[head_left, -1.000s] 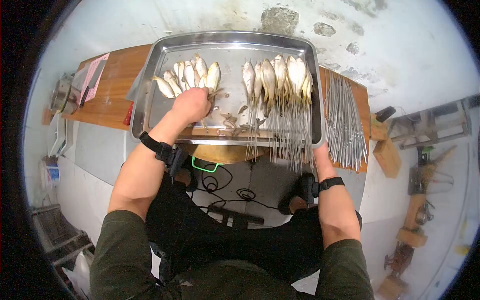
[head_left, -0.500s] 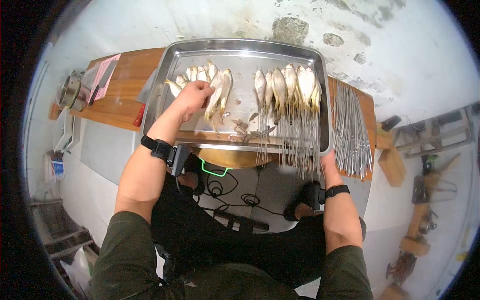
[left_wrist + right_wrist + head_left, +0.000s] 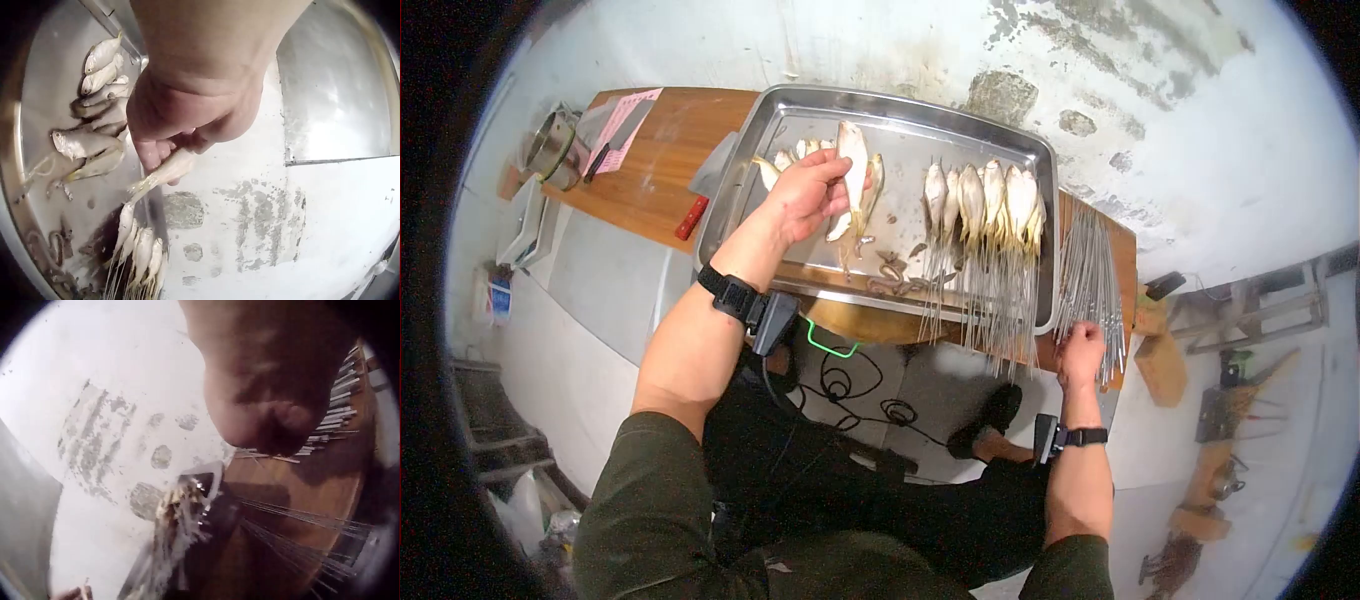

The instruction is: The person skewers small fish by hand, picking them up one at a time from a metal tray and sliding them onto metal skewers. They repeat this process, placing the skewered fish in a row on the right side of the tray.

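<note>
My left hand pinches a small silvery fish between thumb and fingers above the metal tray. In the left wrist view the tail of this fish sticks out below the fingers. Several loose fish lie on the tray's left side, partly behind this hand. On the right side lies a row of skewered fish, their thin metal skewers reaching over the near rim. Over the near end of a pile of bare metal skewers is my right hand, fingers curled; I cannot tell whether it grips one.
Dark scraps lie in the tray between the two groups of fish. A red-handled knife is left of the tray, with a steel pot farther left on the wooden board. Below the tray's near edge shows a green handle.
My left hand has raised a fish from the loose group and brought it slightly right. My right hand has moved from the tray's near right corner to the pile of bare skewers.
</note>
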Demonstrator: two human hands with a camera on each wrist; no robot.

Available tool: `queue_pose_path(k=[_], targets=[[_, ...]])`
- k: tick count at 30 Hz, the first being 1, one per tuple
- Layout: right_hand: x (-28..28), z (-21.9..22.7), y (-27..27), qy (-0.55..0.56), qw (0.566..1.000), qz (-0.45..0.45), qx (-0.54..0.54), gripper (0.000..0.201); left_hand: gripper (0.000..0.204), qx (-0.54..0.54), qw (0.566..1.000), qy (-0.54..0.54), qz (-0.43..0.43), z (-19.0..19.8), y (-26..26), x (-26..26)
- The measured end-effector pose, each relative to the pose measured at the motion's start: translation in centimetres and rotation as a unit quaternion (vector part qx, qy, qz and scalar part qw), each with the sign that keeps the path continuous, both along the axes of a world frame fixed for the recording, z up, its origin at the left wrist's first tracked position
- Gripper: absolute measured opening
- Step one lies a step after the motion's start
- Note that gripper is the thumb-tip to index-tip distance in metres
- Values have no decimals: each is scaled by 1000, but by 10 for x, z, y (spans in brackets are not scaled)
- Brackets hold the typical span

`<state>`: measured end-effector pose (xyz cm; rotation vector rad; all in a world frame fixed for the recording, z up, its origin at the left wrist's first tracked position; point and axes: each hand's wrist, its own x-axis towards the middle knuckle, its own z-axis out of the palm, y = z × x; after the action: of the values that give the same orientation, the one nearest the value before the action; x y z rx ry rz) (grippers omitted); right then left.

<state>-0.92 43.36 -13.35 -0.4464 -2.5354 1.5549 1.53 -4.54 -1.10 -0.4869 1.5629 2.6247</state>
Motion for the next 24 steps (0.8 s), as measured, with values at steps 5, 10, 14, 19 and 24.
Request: queue_pose_path(k=[5, 10, 14, 19, 24], targets=[[40, 122, -70, 55, 976, 8, -211, 12, 25, 23, 999, 47, -4, -1, 7, -5], [101, 137, -142, -29, 954, 172, -245, 13, 25, 52, 996, 57, 32, 7, 27, -1], [118, 118, -182, -120, 918, 238, -294, 13, 26, 72, 994, 75, 30, 7, 35, 1], [104, 100, -193, -99, 932, 260, -234, 14, 27, 47, 996, 61, 47, 3, 43, -2], [91, 102, -200, -121, 924, 261, -251, 15, 19, 75, 992, 90, 36, -1, 47, -10]])
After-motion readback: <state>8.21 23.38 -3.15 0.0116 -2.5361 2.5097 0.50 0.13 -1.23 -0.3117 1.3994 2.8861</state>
